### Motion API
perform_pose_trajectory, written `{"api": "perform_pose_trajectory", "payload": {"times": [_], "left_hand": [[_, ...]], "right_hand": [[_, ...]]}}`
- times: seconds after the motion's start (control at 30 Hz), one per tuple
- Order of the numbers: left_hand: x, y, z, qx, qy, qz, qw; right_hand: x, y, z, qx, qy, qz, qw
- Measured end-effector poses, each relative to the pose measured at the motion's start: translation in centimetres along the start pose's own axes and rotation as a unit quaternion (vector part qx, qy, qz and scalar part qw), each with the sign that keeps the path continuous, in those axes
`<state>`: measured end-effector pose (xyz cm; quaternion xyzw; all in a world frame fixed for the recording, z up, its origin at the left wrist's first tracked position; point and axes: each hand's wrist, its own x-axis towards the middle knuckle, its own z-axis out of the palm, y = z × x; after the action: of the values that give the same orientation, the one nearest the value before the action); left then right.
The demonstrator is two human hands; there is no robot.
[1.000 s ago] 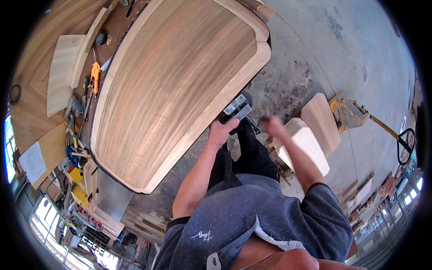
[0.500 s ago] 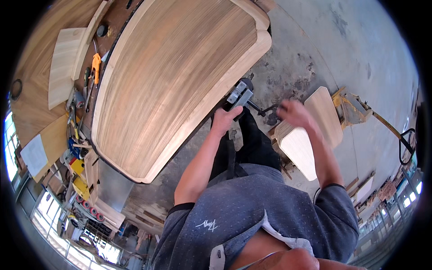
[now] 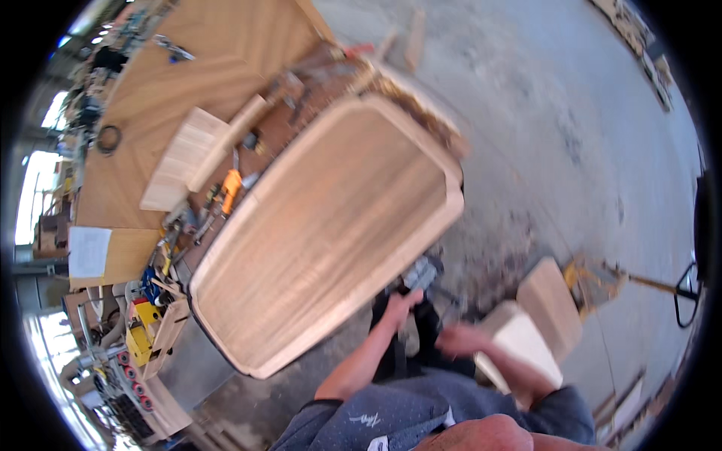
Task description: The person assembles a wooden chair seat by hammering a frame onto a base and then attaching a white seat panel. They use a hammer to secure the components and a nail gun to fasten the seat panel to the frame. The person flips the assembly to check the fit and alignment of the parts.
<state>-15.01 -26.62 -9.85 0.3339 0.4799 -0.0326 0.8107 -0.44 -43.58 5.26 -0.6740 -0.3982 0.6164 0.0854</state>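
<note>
My left hand (image 3: 396, 308) is closed on a grey metal vise (image 3: 422, 273) at the near right edge of the bench, its thumb lying along the metal. Some of its fingers are hidden. A dark crank (image 3: 449, 298) juts out from the vise to the right. My right hand (image 3: 462, 340) is just below that crank, smeared by motion, so its grip cannot be made out. Beside the vise, a large wooden panel (image 3: 323, 240) with rounded corners and a paler border lies flat on the bench.
An orange-handled tool (image 3: 231, 189) and other hand tools lie left of the panel, near a pale board (image 3: 184, 159). To my right are two wooden pieces, one pale (image 3: 519, 342), one browner (image 3: 550, 307). Beyond them stands a yellow hand truck (image 3: 594, 279) with a black handle.
The whole view has shifted and tilted, showing more of the far bench. My left hand stays at the vise. My right hand has moved from the crank's right side to below it.
</note>
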Motion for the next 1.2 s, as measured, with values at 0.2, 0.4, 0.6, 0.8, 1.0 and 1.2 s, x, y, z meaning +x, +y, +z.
{"api": "perform_pose_trajectory", "payload": {"times": [0.2, 0.4, 0.6, 0.8, 1.0, 1.2], "left_hand": [[-1.1, 2.4, 0.5, 0.23, -0.05, 0.027, 0.972], [-0.8, 0.2, 1.4, 0.205, -0.034, 0.024, 0.978], [-3.4, 1.7, 2.1, 0.08, -0.007, 0.053, 0.995], [-7.3, 1.7, -6.8, -0.542, 0.095, 0.13, 0.825], [-14.8, -2.3, -20.4, -0.502, 0.324, 0.194, 0.778], [-20.9, -5.5, -32.0, -0.533, 0.536, 0.223, 0.615]], "right_hand": [[5.3, 14.4, 1.4, -0.1, 0.197, 0.184, 0.958], [7.6, 6.9, -7.7, 0.25, 0.309, 0.004, 0.918], [11.6, 0.4, -7.1, 0.422, 0.207, -0.007, 0.883], [12.6, 2.3, -7.5, 0.508, 0.22, -0.014, 0.833], [13.3, 3.3, -8.1, 0.505, 0.209, -0.035, 0.837], [14.0, 0.0, -6.0, 0.542, 0.174, -0.027, 0.822]]}}
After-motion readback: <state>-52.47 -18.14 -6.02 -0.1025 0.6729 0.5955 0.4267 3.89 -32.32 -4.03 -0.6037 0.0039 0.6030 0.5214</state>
